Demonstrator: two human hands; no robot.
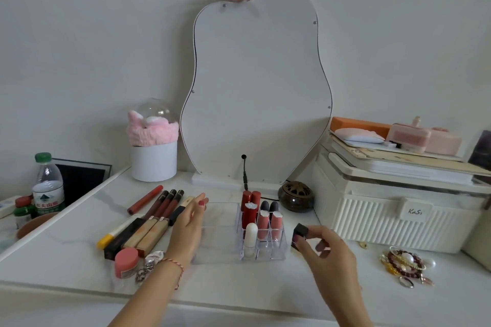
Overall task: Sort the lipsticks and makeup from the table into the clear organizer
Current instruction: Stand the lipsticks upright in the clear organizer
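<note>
white marble-look tabletop (pixel 79 233) against a pale wall, pear-shaped mirror (pixel 255 87) behind. left hand (pixel 187 225) lies relaxed, fingers straight, beside the clear acrylic organizer (pixel 225 252). right hand (pixel 328 252) pinches a small black square lipstick (pixel 299 233) just right of it.

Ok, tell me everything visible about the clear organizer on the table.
The clear organizer looks like transparent plastic and sits upright on the white marble-look table, in front of the mirror. Its right part is a grid of small cells holding upright lipsticks, red, pink, dark-capped and one white; the front right cells look empty. Its left part is a wide open tray, seemingly empty. The left hand rests against its left edge.
</note>
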